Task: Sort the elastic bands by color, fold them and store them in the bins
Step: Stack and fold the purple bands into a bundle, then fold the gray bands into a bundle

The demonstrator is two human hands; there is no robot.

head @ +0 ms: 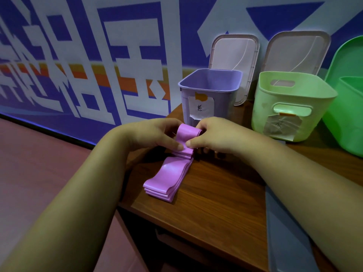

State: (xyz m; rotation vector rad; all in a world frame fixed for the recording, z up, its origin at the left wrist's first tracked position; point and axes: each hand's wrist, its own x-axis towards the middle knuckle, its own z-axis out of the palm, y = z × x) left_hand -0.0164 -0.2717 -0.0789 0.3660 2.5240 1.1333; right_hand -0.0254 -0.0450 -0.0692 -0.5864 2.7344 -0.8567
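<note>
A stack of purple elastic bands lies on the wooden table, its near end flat and its far end curled over into a fold. My left hand pinches the left side of that fold, thumb on top. My right hand pinches the fold's right side, thumb meeting the left thumb. Just behind the hands stands a purple bin with a paper label, lid open. To its right stands a light green bin, also labelled.
Two pale lids lean up against the blue and white wall behind the bins. A bigger green container sits at the far right. A grey sheet lies along the table's right. The table's left edge drops to a reddish floor.
</note>
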